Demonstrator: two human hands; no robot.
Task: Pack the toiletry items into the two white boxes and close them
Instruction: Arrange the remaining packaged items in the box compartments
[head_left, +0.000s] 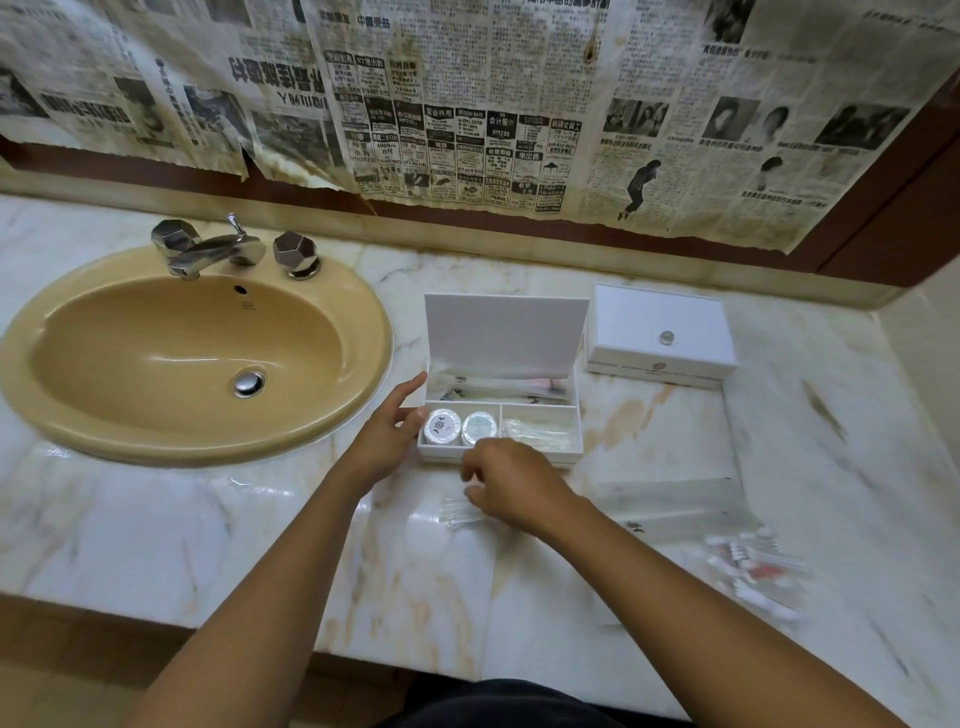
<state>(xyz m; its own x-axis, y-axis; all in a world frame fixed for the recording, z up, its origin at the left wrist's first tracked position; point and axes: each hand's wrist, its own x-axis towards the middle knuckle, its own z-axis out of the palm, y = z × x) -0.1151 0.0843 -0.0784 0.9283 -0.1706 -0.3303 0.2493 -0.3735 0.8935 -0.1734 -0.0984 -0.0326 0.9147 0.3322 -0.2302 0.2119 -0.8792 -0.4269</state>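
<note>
An open white box (540, 405) stands on the marble counter with its lid (504, 332) raised. Its front left compartment holds two round white tins (441, 427), the back one flat sachets, the front right one a clear packet (540, 434). My left hand (389, 434) rests open against the box's left wall. My right hand (511, 483) is in front of the box, fingers pinched on a small clear packet (460, 512) lying on the counter. A second white box (660, 338), shut, with a round knob, stands to the right.
A tan sink (104, 421) with a chrome tap (218, 249) fills the left side. Clear flat packets (675, 501) and a pile of cotton buds and small wrapped items (753, 571) lie at the right. Newspaper covers the wall behind. The counter's front edge is near me.
</note>
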